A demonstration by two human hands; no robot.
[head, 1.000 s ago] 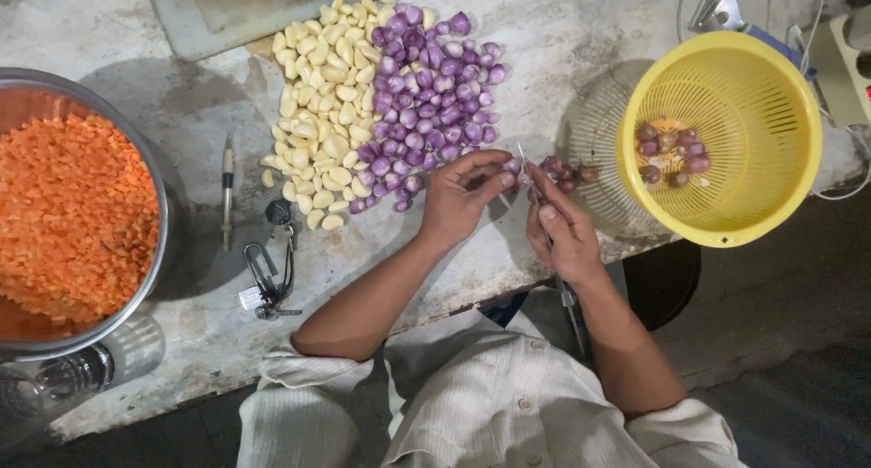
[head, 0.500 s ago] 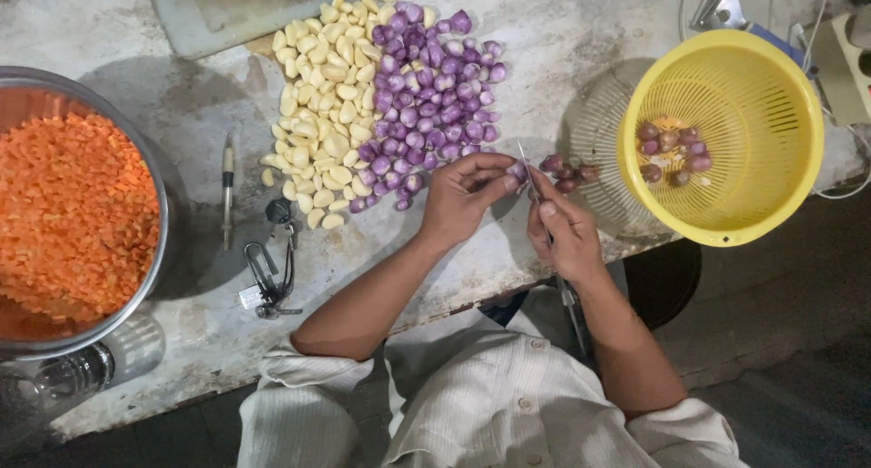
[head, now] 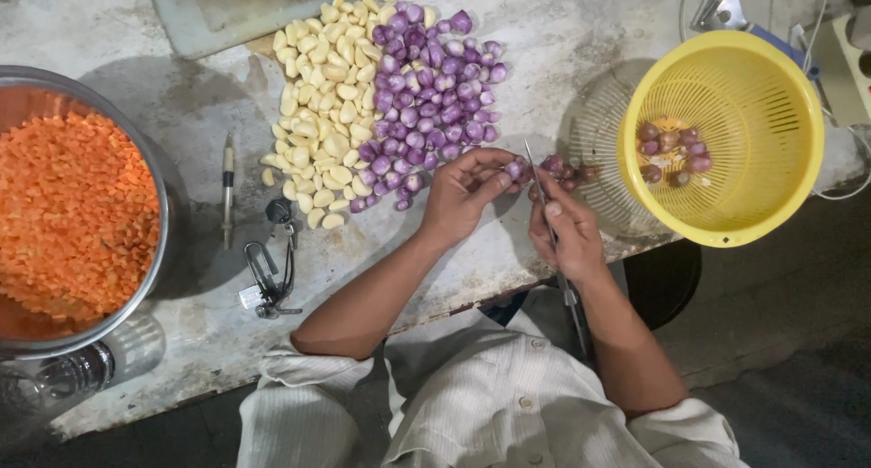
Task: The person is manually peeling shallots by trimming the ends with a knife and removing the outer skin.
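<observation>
Pinching a small purple shallot [head: 515, 170] between thumb and fingertips, the left hand [head: 464, 194] is curled tight around it right at the counter's [head: 181, 96] front edge. The right hand [head: 567, 232] sits just beside it, closed around a thin knife [head: 542, 196] whose blade points up toward the shallot, pretty much touching it.

A few more unpeeled shallots [head: 567, 169] lie just past the hands. Further back there's a big heap of peeled purple shallots [head: 435, 96], with a pile of peeled garlic cloves [head: 322, 114] pressed up against its left side. Off to the right, a yellow colander basket [head: 721, 137] has a handful of shallots in the bottom. Left of the arms are a pen [head: 228, 182] and some keys [head: 270, 273], then a big steel bowl [head: 154, 250] full of orange lentils [head: 68, 214].
</observation>
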